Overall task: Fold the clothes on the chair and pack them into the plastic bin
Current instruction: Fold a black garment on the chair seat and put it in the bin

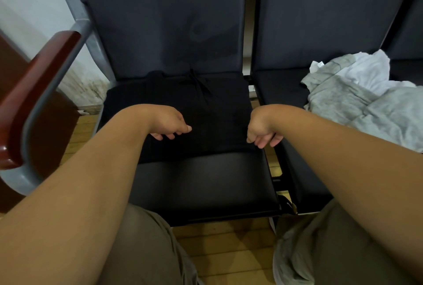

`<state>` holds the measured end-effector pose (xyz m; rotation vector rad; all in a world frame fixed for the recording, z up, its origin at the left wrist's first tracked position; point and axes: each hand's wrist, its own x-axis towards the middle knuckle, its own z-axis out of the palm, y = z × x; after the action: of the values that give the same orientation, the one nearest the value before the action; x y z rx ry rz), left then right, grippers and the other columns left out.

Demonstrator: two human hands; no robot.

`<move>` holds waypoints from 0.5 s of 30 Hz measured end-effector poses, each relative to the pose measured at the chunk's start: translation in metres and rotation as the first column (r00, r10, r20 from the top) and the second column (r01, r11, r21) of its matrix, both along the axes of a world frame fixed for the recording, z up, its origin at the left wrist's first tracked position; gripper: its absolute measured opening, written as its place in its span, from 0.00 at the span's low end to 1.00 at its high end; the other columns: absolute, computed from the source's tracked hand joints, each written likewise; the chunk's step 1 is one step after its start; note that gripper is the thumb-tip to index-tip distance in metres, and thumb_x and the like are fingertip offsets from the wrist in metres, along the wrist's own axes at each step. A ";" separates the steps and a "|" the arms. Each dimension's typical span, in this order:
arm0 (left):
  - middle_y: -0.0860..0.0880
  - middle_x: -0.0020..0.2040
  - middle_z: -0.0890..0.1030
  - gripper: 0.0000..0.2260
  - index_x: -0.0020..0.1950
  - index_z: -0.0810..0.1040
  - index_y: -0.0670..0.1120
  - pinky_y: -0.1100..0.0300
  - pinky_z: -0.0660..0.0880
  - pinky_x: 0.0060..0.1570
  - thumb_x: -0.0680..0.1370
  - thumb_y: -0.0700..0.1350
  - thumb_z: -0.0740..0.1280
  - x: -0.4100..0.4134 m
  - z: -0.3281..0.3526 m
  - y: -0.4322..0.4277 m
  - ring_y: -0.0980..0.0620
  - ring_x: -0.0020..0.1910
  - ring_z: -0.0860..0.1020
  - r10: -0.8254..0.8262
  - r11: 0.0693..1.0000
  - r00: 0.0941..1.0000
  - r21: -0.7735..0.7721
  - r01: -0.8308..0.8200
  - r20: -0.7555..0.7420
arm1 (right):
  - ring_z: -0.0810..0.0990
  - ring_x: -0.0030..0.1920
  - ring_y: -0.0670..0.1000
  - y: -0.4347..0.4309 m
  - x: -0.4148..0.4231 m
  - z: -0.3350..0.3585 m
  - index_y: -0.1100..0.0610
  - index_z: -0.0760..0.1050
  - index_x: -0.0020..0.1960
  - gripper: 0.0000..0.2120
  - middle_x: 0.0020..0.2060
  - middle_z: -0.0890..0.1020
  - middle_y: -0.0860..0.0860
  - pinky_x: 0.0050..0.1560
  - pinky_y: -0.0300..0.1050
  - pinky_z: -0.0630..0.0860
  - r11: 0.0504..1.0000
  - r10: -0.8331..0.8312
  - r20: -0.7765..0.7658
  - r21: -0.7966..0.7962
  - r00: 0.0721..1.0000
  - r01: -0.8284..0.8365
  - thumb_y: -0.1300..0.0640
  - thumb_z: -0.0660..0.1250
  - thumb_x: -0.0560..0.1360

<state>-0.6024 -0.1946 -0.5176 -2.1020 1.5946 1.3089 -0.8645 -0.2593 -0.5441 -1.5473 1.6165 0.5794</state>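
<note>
Khaki shorts [146, 252] on the person's knees fill the bottom of the view, and both bare forearms reach out from there over the seat of the dark chair [206, 184]. On the back half of that seat lies the black garment [180, 106], spread flat with its drawstring toward the backrest; it looks like shorts or trousers, though black cloth on a black seat hides most of its outline. The left hand [170, 124] hangs above the garment's middle with its fingers loosely curled downward and nothing visible between them. The right hand [263, 132] sits at the garment's right edge with its fingers curled tighter, and I cannot tell whether they pinch the cloth or only hover beside it. On the neighbouring seat to the right rests a crumpled pile of grey and white clothes [361, 101], well apart from the hands and not yet folded. A red-brown wooden armrest [34, 92] stands at the left, and yellowish floorboards [229, 250] show below. The plastic bin is not in view, so nothing can be said of what it holds. Judging from this, the task is early: one garment is laid out for folding or partly folded, the pile is left to do, and all the packing remains
</note>
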 end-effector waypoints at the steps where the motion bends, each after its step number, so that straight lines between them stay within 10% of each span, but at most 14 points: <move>1: 0.52 0.65 0.80 0.18 0.74 0.75 0.49 0.47 0.77 0.68 0.85 0.54 0.66 0.000 0.000 0.000 0.52 0.62 0.80 -0.001 1.000 1.000 -0.002 0.001 0.002 | 0.86 0.53 0.48 0.000 -0.003 0.001 0.58 0.78 0.65 0.12 0.54 0.86 0.51 0.62 0.51 0.82 1.000 -0.020 0.012 0.008 1.000 0.020 0.56 0.71 0.82; 15: 0.52 0.64 0.81 0.17 0.72 0.77 0.52 0.48 0.78 0.66 0.85 0.55 0.67 0.024 0.007 0.014 0.53 0.61 0.82 0.068 0.995 0.998 -0.068 -0.069 -0.017 | 0.86 0.52 0.54 0.000 0.011 0.027 0.60 0.75 0.64 0.18 0.54 0.84 0.55 0.56 0.54 0.84 0.982 0.083 0.031 -0.174 0.996 -0.076 0.48 0.71 0.82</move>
<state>-0.5789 -0.1802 -0.5101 -2.2108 1.6090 1.3114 -0.8531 -0.2591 -0.5173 -1.7459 1.6174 0.4591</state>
